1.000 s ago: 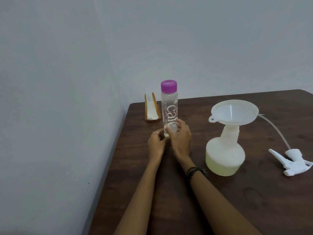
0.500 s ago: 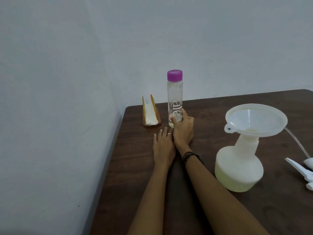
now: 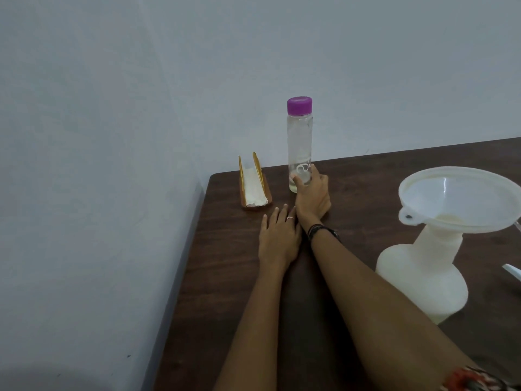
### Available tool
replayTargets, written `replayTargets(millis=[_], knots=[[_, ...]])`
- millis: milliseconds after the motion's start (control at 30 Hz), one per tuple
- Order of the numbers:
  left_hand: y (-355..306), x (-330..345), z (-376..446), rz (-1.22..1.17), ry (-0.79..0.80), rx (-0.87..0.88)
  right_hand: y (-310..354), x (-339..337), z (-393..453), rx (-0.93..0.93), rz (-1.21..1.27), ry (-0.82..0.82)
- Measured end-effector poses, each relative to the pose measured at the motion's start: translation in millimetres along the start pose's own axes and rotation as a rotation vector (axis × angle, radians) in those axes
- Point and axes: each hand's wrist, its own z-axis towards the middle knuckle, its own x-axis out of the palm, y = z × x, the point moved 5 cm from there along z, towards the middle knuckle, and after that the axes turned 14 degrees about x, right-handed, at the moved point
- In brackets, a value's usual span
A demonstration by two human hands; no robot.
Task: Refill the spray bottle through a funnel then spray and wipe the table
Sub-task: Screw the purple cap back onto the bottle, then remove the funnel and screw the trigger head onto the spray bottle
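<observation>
A tall clear water bottle with a purple cap stands upright near the table's far edge, almost empty. My right hand grips its base. My left hand lies flat on the table just left of my right wrist, fingers spread, holding nothing. At the right stands the white spray bottle body with pale liquid in it and no spray head. A wide white funnel sits in its neck. A tip of the white spray head shows at the right edge.
A wooden napkin holder with white napkins sits at the far left corner of the dark wooden table. Grey walls close in behind and at the left. The table's left edge runs just beside my left arm.
The water bottle has been pushed farther back toward the wall by my right hand. My left hand let go of it and flattened onto the table. The view shifted left.
</observation>
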Motion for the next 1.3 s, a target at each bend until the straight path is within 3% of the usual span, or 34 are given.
replayTargets(millis=[200,400,567,1000,1133,1300], knots=[[-0.9,-1.9,0.2,-0.103,-0.058,0.000,-1.8,-2.1,-4.3,0.013,0.038,0.045],[-5.5,-10.5,-6.0,-0.284,-0.142,-0.041,-9.0,-11.8,-23.8,0.064,0.110,0.250],[-15.0,-21.9,-33.0,-0.361,-0.110,-0.089,-21.3,-31.9,-61.0,0.010,0.030,0.378],[-106.1,-36.2,-139.0,-0.454,-0.149,-0.181,-65.9,-127.2,-166.3,-0.045,0.159,0.739],[-136.1,-32.7,-156.8,-0.482,-0.201,-0.239,-74.2,-176.2,-179.2,-0.181,0.191,0.731],[-172.1,-35.8,-164.4,-0.576,-0.394,-0.217,-78.9,-247.5,-170.6,-0.280,0.356,0.512]])
